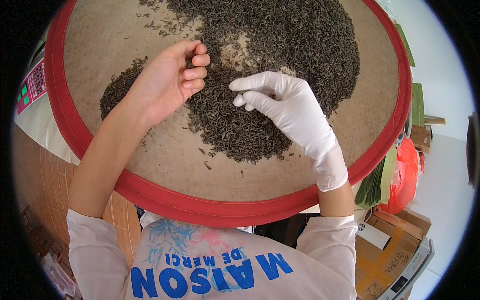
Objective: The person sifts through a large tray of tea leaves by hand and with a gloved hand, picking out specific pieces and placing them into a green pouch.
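Observation:
Dark, curled dried leaves, like loose tea [240, 127], lie in heaps on a large round tray with a red fabric rim [225, 213]. My bare left hand [176, 75] is palm-up over the leaves, fingers curled; whether something is inside the curl cannot be told. A smaller pile [122, 84] lies partly behind my left forearm. My right hand [277, 93], in a white glove, is above the near heap, with thumb and forefinger close together. Nothing shows clearly between their tips. A small patch of bare tray surface shows among the leaves beyond both hands.
A pink device with keys [33, 86] stands beyond the tray's left rim. To the right are green packets [375, 183], a red plastic bag [405, 176] and cardboard boxes [390, 258] bearing writing. Tiled floor [56, 180] shows at the lower left.

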Demonstrator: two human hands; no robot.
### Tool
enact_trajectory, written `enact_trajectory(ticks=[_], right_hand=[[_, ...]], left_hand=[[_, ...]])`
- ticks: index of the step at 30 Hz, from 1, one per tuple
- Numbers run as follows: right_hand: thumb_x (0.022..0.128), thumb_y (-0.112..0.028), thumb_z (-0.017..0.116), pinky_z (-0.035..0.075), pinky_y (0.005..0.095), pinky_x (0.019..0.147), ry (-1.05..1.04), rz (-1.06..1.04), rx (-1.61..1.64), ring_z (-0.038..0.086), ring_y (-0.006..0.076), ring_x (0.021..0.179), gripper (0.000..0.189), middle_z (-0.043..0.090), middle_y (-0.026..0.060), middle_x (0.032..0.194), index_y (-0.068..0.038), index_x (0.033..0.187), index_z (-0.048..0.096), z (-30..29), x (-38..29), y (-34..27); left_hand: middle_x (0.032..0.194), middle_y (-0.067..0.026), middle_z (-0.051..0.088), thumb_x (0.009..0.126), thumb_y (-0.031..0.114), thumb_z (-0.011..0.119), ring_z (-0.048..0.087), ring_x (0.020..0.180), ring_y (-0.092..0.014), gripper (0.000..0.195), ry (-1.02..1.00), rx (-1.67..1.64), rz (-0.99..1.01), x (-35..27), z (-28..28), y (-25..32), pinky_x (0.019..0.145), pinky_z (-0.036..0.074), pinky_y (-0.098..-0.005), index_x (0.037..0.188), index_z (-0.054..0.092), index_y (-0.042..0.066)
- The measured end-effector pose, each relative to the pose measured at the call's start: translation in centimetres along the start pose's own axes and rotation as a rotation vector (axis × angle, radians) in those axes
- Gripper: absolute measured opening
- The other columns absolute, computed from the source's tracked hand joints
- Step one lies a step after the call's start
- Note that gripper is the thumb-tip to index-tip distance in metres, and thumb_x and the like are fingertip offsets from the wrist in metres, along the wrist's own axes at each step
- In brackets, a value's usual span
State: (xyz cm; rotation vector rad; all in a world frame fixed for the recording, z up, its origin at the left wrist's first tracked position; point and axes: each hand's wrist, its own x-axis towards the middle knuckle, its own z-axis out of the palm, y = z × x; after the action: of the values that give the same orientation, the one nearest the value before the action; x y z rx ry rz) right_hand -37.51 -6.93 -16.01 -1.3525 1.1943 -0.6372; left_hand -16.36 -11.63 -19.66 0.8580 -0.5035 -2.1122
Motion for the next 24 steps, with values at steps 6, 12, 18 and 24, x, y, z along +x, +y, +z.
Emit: enact_trajectory(ticks=[6, 12, 18, 24], right_hand=[[0.091, -0.005, 0.064, 0.049, 0.0215, 0.069, 0.029, -0.03, -0.027, 0.06, 0.0064, 0.077, 0.018, 0.069, 0.0021, 0.087, -0.001, 0.108, 0.068, 1.0, -0.3, -0.3], [0.092, -0.006, 0.064, 0.05, 0.0212, 0.068, 0.095, -0.142, 0.055, 0.059, 0.0057, 0.076, 0.02, 0.069, 0.0016, 0.091, -0.002, 0.11, 0.068, 1.5, -0.2, 0.3], [0.092, -0.009, 0.063, 0.05, 0.0235, 0.068, 0.336, -0.16, -0.4, 0.061, 0.007, 0.073, 0.018, 0.07, 0.0071, 0.083, -0.001, 0.107, 0.07, -1.6, -0.8, -1.8], [0.094, -0.017, 0.055, 0.051, 0.0297, 0.069, 0.138, 0.237, -0.875, 0.065, 0.0212, 0.076, 0.023, 0.067, 0.0142, 0.082, -0.001, 0.106, 0.065, -5.7, -0.5, 1.4]], left_hand=[[0.074, 0.0048, 0.039, 0.101, 0.021, 0.043, 0.035, 0.059, -0.004, 0.016, -0.043, 0.082, -0.102, 0.2, 0.0, -0.6, 0.052, 0.033, -0.0177, 0.09, 0.046, 0.009], [0.081, 0.0018, 0.046, 0.103, 0.026, 0.038, 0.038, 0.062, -0.004, 0.022, -0.155, 0.16, -0.336, -0.7, 1.7, -2.6, 0.054, 0.036, -0.0171, 0.101, 0.05, 0.007], [0.076, 0.0048, 0.045, 0.103, 0.023, 0.041, 0.037, 0.06, -0.003, 0.02, -0.138, 0.088, -0.28, 0.4, -0.1, -2.4, 0.051, 0.034, -0.017, 0.091, 0.05, 0.01], [0.075, 0.0054, 0.042, 0.103, 0.022, 0.041, 0.034, 0.058, -0.003, 0.02, -0.098, 0.049, -0.14, 0.4, 0.1, -1.3, 0.051, 0.033, -0.0174, 0.087, 0.045, 0.011]])
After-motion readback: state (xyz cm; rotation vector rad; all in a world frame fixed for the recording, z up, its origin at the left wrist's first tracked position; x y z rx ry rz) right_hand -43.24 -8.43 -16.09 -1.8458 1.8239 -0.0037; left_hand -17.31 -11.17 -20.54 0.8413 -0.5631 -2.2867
